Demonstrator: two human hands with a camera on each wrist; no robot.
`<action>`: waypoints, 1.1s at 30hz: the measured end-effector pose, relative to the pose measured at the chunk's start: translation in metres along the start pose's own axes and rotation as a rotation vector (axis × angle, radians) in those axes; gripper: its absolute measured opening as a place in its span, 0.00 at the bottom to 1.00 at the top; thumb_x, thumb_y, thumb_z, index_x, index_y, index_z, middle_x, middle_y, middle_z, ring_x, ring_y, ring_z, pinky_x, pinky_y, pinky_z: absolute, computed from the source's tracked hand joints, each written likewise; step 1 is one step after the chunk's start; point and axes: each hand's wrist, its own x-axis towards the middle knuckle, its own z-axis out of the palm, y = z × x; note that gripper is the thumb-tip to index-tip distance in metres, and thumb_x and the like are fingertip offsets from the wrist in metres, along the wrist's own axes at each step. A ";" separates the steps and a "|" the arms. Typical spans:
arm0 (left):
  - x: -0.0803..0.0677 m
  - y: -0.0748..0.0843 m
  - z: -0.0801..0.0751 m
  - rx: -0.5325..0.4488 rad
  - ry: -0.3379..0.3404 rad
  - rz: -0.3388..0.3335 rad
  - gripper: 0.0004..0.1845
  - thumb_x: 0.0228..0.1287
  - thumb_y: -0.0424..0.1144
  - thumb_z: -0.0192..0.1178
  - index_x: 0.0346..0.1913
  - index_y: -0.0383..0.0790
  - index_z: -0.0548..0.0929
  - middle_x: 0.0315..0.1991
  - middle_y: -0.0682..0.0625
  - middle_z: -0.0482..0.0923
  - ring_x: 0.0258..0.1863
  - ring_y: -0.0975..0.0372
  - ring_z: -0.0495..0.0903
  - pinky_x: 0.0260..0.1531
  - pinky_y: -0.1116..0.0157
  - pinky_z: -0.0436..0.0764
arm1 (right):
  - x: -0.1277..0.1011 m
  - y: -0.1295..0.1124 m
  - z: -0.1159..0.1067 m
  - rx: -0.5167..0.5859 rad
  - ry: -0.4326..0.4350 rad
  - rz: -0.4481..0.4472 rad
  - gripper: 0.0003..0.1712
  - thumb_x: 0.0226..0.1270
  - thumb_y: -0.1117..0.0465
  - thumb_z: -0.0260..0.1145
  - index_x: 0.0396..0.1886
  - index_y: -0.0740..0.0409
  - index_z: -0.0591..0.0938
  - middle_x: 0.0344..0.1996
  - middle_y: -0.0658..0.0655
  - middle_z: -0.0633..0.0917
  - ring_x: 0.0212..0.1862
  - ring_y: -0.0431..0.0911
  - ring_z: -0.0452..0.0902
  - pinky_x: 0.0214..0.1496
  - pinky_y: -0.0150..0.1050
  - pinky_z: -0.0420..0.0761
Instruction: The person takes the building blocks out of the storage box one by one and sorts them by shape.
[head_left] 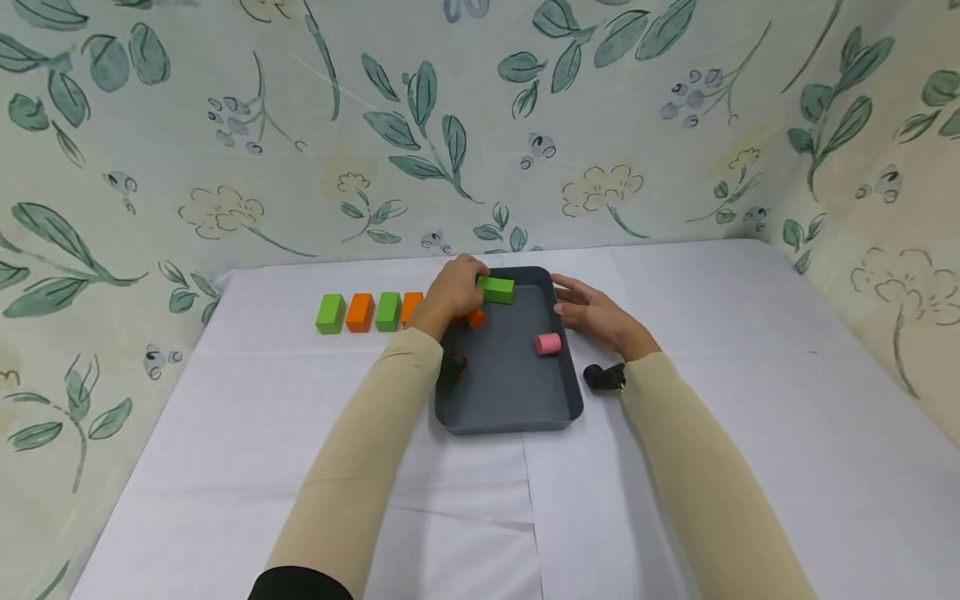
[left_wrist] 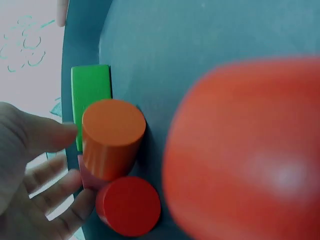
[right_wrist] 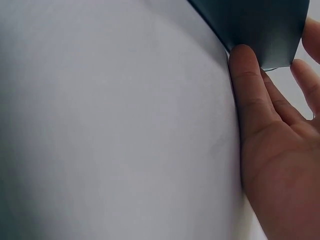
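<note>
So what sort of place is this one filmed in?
Probably a staged recording booth rather than a home: a table under a plain white cloth, closed in on three sides by a leaf-print fabric backdrop. On it sit only a grey tray and toy blocks, some in a neat row.

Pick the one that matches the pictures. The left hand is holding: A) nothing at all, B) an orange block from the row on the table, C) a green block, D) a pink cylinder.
C: in the head view the left hand grips a green block over the far end of the grey tray, while the pink cylinder lies apart on the tray floor.
</note>
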 end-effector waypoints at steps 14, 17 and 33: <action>-0.006 0.019 -0.003 0.395 0.007 0.058 0.21 0.63 0.40 0.62 0.59 0.40 0.79 0.61 0.44 0.67 0.57 0.52 0.68 0.57 0.55 0.78 | -0.004 -0.013 0.004 0.021 -0.022 0.011 0.40 0.74 0.65 0.54 0.81 0.43 0.51 0.81 0.58 0.51 0.80 0.56 0.50 0.80 0.55 0.57; -0.005 0.022 -0.002 0.392 -0.015 0.068 0.23 0.63 0.40 0.63 0.60 0.39 0.78 0.58 0.44 0.72 0.54 0.53 0.71 0.58 0.56 0.79 | -0.008 -0.018 0.005 0.015 -0.026 0.015 0.41 0.74 0.65 0.54 0.81 0.45 0.50 0.81 0.58 0.50 0.81 0.56 0.49 0.80 0.56 0.56; -0.012 0.033 -0.001 0.328 -0.100 0.094 0.25 0.65 0.47 0.58 0.63 0.42 0.74 0.58 0.44 0.74 0.53 0.51 0.73 0.53 0.53 0.79 | 0.005 0.005 -0.001 -0.006 0.006 -0.002 0.39 0.75 0.62 0.56 0.80 0.38 0.53 0.80 0.56 0.53 0.80 0.55 0.53 0.79 0.55 0.60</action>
